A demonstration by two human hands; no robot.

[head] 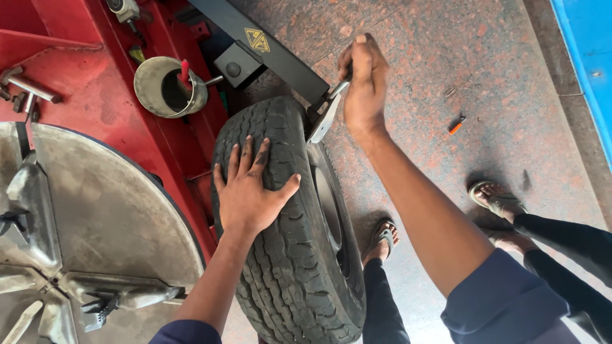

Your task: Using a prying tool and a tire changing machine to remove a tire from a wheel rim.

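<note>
Upright at the centre of the frame, a worn tyre (290,223) is kept standing on its tread against the side of a red machine (95,108), so that its sidewall is turned toward the black arm (268,51) reaching down from the upper middle. The left hand (248,191) is laid flat on the tread, fingers (245,159) spread wide and holding nothing, apparently to stop the tyre from rolling or tipping. The right hand (364,79), in the upper middle, is closed round a metal handle (341,88) just above the grey blade (324,118), which is set against the tyre's sidewall close to the rim. To the lower left the machine's round steel turntable (95,210) is seen, and a grey cup (169,86) with a red-tipped tool is fixed at the upper left. On the speckled stone floor (446,51) a small orange object (456,125) lies well apart from the tyre. Sandalled feet (497,200) are visible at the right.
</note>
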